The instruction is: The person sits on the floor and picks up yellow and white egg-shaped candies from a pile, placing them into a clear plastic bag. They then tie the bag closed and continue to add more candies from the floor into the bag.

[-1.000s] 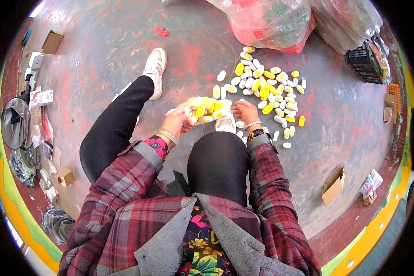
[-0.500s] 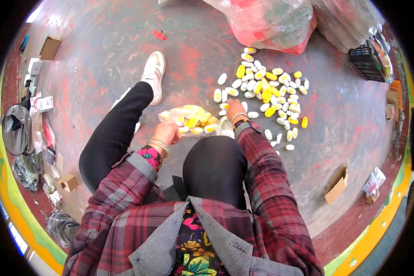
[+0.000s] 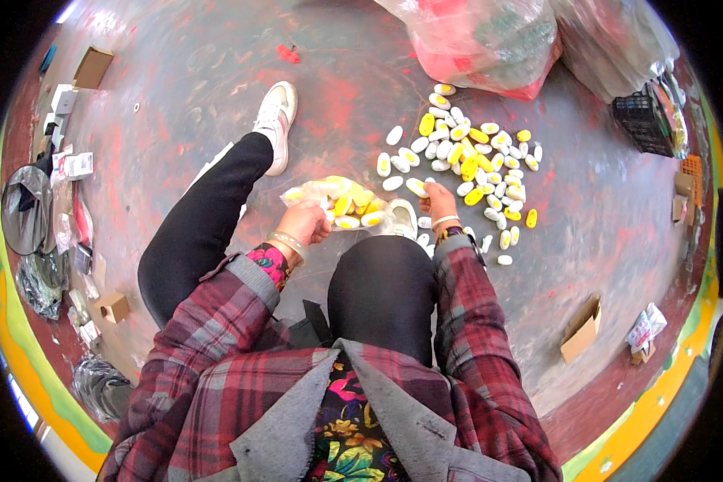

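Observation:
My left hand (image 3: 306, 222) is closed on the near edge of a clear plastic bag (image 3: 297, 193). Inside the bag lie several oval yellow and white pieces, and it rests on the floor between my feet. My right hand (image 3: 439, 202) pinches a white oval piece with a yellow centre (image 3: 416, 187), just right of the bag and above my right shoe (image 3: 404, 217). Beyond that hand spreads a loose pile of similar oval pieces (image 3: 469, 167), some mostly white, others all yellow. A few lie apart near my right wrist.
Large filled plastic sacks (image 3: 482, 48) stand beyond the pile, with a black basket (image 3: 644, 124) at far right. An open cardboard box (image 3: 581, 329) lies to the right. Along the left wall are boxes (image 3: 93, 67), bags and a round dark mesh container (image 3: 28, 210).
My right hand has drawn back from the pile's near edge and moved slightly right, now with an oval piece in its fingers. My left hand keeps hold of the bag.

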Available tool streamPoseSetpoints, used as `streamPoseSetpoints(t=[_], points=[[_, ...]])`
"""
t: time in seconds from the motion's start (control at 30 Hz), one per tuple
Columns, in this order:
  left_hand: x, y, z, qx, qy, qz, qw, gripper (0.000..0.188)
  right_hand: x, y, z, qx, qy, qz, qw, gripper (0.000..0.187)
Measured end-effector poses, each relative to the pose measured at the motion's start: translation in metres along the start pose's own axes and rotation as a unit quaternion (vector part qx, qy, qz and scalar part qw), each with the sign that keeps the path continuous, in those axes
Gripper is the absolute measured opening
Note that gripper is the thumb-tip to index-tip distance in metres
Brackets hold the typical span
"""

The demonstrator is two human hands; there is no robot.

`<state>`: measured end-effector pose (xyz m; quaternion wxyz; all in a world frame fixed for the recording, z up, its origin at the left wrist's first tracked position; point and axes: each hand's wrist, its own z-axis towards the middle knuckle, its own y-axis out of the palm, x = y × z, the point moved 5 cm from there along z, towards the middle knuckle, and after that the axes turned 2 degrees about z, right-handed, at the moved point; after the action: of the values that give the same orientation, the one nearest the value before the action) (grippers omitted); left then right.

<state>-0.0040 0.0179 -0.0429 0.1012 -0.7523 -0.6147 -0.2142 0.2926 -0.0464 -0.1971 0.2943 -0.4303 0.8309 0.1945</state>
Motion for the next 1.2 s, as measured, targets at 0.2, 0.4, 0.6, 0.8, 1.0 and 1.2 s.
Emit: streamPoseSetpoints(t=[0.2,0.4,0.6,0.8,1.0,1.2], points=[[0.001,0.001,0.002,0.004,0.034,0.005,0.999,0.005,-0.041,0.078,-0.076,-0.25,0.017,-0.093,0.964,0.027],[0.0,-0.003,0.006,0.012,0.022,0.004,1.0,0.013,-0.041,0.076,-0.016,-0.117,-0.153,-0.342,0.92,0.033],[0.002,-0.006,0.003,0.003,0.005,0.0,1.0,0.017,-0.069,0.085,0.021,-0.061,-0.212,-0.716,0.662,0.048],[0.003,-0.008,0.003,-0.005,-0.003,-0.014,1.0,0.021,-0.057,0.078,0.034,-0.026,-0.133,-0.746,0.652,0.041],[0.0,-0.008,0.003,-0.001,-0.008,-0.015,1.0,0.02,-0.012,0.026,0.029,0.025,-0.108,-0.713,0.693,0.03],[-0.003,-0.007,0.009,0.005,0.002,-0.008,1.0,0.021,0.011,-0.004,0.017,-0.2,0.046,0.158,0.966,0.046]])
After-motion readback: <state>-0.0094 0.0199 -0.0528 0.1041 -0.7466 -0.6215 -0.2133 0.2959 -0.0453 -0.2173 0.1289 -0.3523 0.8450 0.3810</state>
